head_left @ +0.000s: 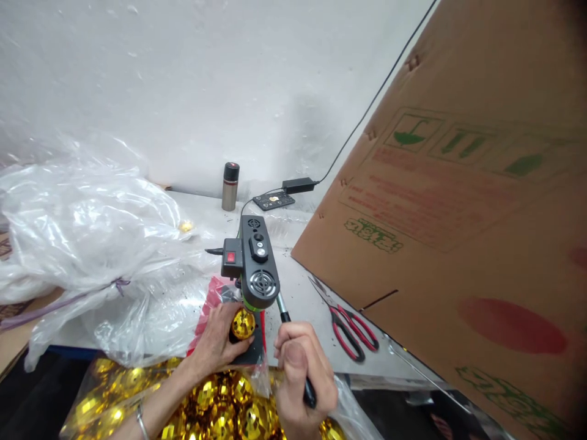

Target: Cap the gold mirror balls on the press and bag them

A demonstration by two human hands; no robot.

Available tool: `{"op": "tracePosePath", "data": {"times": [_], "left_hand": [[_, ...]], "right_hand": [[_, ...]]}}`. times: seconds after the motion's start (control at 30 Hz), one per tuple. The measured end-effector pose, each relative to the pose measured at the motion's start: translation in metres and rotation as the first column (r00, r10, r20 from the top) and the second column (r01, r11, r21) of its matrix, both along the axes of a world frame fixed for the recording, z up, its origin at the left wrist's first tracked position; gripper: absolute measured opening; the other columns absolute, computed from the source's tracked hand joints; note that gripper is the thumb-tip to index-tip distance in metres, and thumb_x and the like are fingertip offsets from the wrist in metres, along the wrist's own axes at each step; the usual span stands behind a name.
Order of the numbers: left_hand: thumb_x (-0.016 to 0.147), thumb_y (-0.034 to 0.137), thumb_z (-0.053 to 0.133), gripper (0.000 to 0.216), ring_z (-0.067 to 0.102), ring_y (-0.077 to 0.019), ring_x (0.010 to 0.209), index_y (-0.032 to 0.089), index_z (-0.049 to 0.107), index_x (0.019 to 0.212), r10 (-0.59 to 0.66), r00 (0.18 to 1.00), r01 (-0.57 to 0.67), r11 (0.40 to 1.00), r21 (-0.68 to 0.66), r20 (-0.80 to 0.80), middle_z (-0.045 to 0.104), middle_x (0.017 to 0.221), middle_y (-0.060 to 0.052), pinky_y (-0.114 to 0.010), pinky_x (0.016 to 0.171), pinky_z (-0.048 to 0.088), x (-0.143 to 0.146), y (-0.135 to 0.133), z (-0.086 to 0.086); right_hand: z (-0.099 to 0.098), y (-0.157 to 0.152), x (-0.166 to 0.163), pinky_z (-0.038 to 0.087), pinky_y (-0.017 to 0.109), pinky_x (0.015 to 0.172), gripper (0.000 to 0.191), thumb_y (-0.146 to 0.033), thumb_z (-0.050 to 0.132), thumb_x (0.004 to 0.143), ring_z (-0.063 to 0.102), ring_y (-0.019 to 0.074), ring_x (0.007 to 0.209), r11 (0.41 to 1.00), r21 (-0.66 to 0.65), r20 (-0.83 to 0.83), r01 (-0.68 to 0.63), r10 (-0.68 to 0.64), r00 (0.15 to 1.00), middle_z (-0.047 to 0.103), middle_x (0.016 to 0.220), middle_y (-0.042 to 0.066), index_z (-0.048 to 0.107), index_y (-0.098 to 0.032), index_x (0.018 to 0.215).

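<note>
Currently we pinch a gold mirror ball (243, 324) in our left hand (215, 345), seated under the small bench press (257, 263); our right hand (300, 373) is fisted round the press lever (293, 342). Pressing step seems underway. Next likely needs steady downward pull, ball kept centred. More gold balls (220, 409) bagged below; scissors (351, 330) beside.

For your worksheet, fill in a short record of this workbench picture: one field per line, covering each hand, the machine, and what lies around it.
left hand: holds a gold mirrored ball under the machine
right hand: grips the black lever handle
machine: small black press-like unit, red switch on its side
scissors: red-handled, lying on the table right of the machine
bag of gold balls: nearest the person, below the hands
clear plastic bags: piled at left
cardboard box: leaning at right
flask: upright by the wall
</note>
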State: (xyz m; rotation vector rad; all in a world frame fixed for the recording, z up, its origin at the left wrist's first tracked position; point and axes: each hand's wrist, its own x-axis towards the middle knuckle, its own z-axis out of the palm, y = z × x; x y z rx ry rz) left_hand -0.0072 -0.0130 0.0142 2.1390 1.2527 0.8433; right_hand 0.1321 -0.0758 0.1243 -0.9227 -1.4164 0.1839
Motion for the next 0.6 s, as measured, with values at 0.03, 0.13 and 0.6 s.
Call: {"op": "tracePosePath", "data": {"times": [0.03, 0.13, 0.6], "left_hand": [[0.081, 0.029, 0.066, 0.04, 0.053, -0.0288, 0.097, 0.019, 0.051, 0.117, 0.001, 1.0, -0.001, 1.0, -0.016, -0.011, 0.059, 0.105, -0.009, -0.047, 0.086, 0.043, 0.0, 0.0, 0.001], [0.078, 0.027, 0.069, 0.044, 0.053, -0.0301, 0.098, 0.018, 0.051, 0.117, 0.007, 0.999, -0.009, 0.998, -0.07, -0.032, 0.059, 0.106, -0.01, -0.047, 0.086, 0.041, 0.001, 0.0, 0.003], [0.078, 0.023, 0.068, 0.043, 0.052, -0.03, 0.101, 0.019, 0.052, 0.118, 0.01, 1.0, -0.011, 0.995, -0.097, -0.009, 0.059, 0.11, -0.01, -0.045, 0.087, 0.038, 0.001, 0.0, -0.005]], "right_hand": [[-0.001, 0.0, 0.0, 0.038, 0.025, 0.055, 0.023, -0.005, 0.04, 0.092, 0.049, 0.0121, 0.065, 1.0, -0.002, -0.005, 0.002, -0.002, 1.0, 0.047, 0.07, 0.001, 0.045, -0.019, 0.074], [-0.009, 0.0, -0.001, 0.038, 0.025, 0.054, 0.025, -0.005, 0.038, 0.093, 0.049, 0.012, 0.064, 1.0, 0.023, -0.014, 0.019, -0.018, 1.0, 0.046, 0.068, 0.0, 0.045, -0.018, 0.072], [-0.039, 0.009, -0.015, 0.042, 0.031, 0.076, 0.035, -0.023, 0.034, 0.101, 0.047, 0.01, 0.059, 0.974, 0.137, -0.099, 0.178, -0.165, 0.981, 0.045, 0.068, -0.003, 0.044, -0.019, 0.068]]}}
